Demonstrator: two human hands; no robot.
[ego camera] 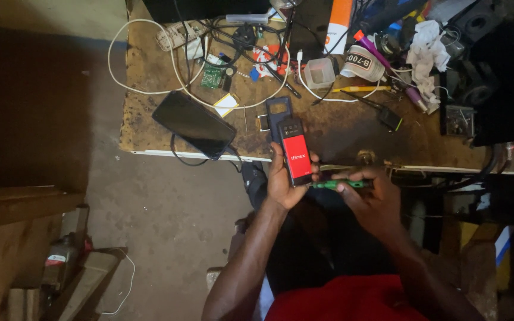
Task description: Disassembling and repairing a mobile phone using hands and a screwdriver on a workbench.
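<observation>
We hold a small phone upright in our left hand, just in front of the near edge of the surface. Its back faces up at us, with a red battery filling the lower part and a black band above it. The fingers of the left hand are wrapped around its lower half, thumb on the left side and fingertips curled over the right edge, so they are pinching the phone.

Our right hand sits just beside it, fingers pressed together around a green-handled screwdriver. The tool lies roughly level and its tip points left, reaching the lower right side of the phone; we cannot tell whether it actually touches.

On the surface, a larger dark smartphone lies face up near the left corner, partly over the edge. A dark flat phone part rests right behind the phone we hold. Farther back we see a white cable looping across, a small green circuit board, a clear plastic box, a yellow pen and crumpled white tissue. A grey concrete floor lies below to the left.
</observation>
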